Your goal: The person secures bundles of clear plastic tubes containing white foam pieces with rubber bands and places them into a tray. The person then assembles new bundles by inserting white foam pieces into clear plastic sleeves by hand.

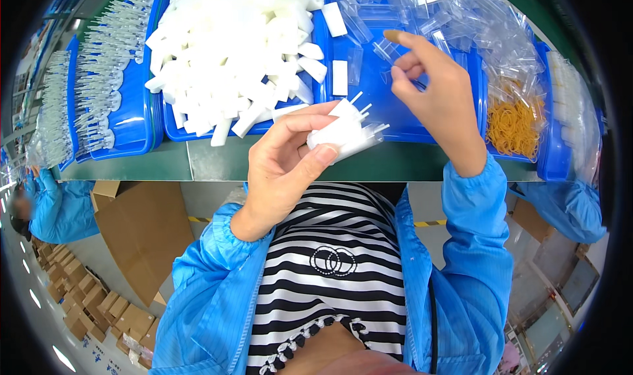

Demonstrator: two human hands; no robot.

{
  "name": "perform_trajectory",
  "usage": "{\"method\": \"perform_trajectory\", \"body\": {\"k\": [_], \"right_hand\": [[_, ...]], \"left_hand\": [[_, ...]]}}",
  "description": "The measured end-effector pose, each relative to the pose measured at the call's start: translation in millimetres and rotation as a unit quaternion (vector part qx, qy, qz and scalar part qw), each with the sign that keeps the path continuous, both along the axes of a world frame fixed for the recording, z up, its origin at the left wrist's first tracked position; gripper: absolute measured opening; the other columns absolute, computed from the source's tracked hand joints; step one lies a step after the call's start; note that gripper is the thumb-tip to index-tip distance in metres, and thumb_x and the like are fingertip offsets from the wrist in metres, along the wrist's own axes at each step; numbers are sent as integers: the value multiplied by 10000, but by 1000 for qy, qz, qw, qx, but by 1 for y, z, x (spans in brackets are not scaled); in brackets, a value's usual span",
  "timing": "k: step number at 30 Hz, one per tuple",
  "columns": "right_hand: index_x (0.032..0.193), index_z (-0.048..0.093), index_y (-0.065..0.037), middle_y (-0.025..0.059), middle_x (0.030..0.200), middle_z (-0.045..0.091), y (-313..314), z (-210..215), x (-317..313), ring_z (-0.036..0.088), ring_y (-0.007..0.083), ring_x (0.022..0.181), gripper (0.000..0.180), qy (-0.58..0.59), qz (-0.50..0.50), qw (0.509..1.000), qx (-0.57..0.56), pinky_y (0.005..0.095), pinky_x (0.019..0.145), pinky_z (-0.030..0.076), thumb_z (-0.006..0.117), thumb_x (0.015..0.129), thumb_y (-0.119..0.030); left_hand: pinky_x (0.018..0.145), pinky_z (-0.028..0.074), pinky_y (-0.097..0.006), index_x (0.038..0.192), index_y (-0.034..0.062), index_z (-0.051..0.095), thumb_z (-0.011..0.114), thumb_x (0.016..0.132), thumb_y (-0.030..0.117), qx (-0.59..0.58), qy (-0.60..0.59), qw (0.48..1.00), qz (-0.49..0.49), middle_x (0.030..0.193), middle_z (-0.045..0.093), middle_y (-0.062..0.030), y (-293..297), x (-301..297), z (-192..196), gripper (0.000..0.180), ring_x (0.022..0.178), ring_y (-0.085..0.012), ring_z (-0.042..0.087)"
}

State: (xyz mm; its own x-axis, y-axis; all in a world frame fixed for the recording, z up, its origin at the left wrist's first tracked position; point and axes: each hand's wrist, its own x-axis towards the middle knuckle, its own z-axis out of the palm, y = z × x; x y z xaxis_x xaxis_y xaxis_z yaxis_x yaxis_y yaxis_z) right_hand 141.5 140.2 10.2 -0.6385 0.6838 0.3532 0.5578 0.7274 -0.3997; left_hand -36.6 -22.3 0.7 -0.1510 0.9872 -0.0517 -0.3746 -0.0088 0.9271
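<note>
My left hand (283, 160) is closed around a small bundle of white foam pieces (336, 127) and a clear plastic sleeve. Thin white sticks (364, 111) poke out of its right side. Over a blue tray (409, 127) hovers my right hand (435, 88), its index finger stretched out with a tan cover on the tip. Thumb and index are apart, and the other fingers curl inward. Below the fingertips lies a clear plastic piece (384, 50), which they do not plainly grip. Many more clear plastic sleeves (455, 19) fill the back of this tray.
A heaped tray of white foam pieces (231, 52) stands left of centre. Farther left are trays of thin white-tipped sticks (109, 65). Yellow rubber bands (514, 124) lie at the right. The green table edge (231, 160) runs before me; a person in blue (62, 207) is far left.
</note>
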Motion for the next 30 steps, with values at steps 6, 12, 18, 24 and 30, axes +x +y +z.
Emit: {"method": "perform_trajectory", "body": {"k": [6,12,18,24,30], "right_hand": [[1071,663,-19,14,846,633,-18,25,20,563,78,798,187,273,-29,883,-381,226,743,450,597,918,-102],[1101,646,-6,27,1021,663,-41,27,18,565,56,886,254,345,-23,805,-481,210,811,450,662,949,-209],[1071,659,10,54,1009,671,-44,20,11,607,97,912,216,353,29,848,-395,252,833,482,688,923,-145],[1042,676,-1,66,975,672,-54,16,8,627,123,904,204,317,29,861,-396,256,812,495,706,907,-151],[1027,683,-11,69,972,675,-68,12,3,623,124,876,206,327,-12,864,-384,253,790,489,732,880,-146]], "left_hand": [[997,516,-361,1153,-68,593,621,891,-92,35,61,997,21,1374,485,-221,6,2,0,264,1203,-251,559],[989,528,-361,1150,-70,599,620,896,-84,37,75,996,29,1372,485,-220,8,8,1,255,1202,-256,564],[982,533,-357,1155,-65,608,633,899,-66,37,96,994,36,1372,485,-215,7,9,1,257,1199,-254,568],[970,537,-349,1150,-63,614,640,902,-52,33,99,993,46,1366,492,-208,6,10,1,250,1194,-248,571],[948,539,-332,1135,-37,635,658,895,-37,30,138,989,42,1349,512,-177,5,11,2,241,1157,-225,589]]}}
